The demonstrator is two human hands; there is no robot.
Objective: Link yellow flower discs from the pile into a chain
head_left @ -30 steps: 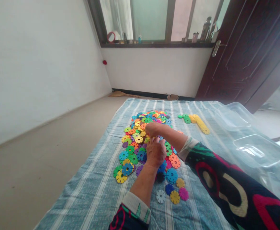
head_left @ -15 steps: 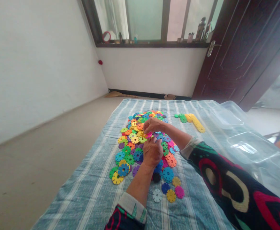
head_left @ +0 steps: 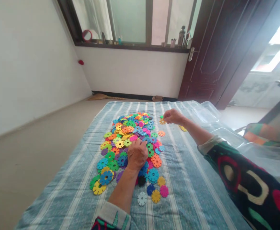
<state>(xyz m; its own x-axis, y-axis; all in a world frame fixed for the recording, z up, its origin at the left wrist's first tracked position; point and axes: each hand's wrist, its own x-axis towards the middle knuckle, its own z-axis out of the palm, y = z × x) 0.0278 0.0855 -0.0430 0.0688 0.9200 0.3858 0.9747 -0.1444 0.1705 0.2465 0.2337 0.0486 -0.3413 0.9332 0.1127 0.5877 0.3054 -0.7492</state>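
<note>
A heap of bright notched plastic discs (head_left: 119,144) lies on a striped cloth (head_left: 70,179). My left hand (head_left: 137,155) rests on the heap's right side, knuckles up and fingers curled; whatever lies under its fingertips is hidden. Beyond the heap to the right, my right hand (head_left: 173,116) is closed in a pinch, with a yellow notched disc (head_left: 162,121) at its fingertips. Just behind that hand shows a bit of a green disc (head_left: 161,117). Part of a yellow row of discs (head_left: 183,128) shows beneath my right wrist; the rest is covered.
Several clear plastic boxes (head_left: 208,111) stand along the right side of the cloth. Near the front lie a few loose discs, among them a pale one (head_left: 142,198) and a pink one (head_left: 164,191). A dark red door (head_left: 207,60) is beyond, at the right.
My right hand has left the heap and moved right to the row of discs, with a yellow disc at its fingers. My left hand stays on the heap. The view has turned right.
</note>
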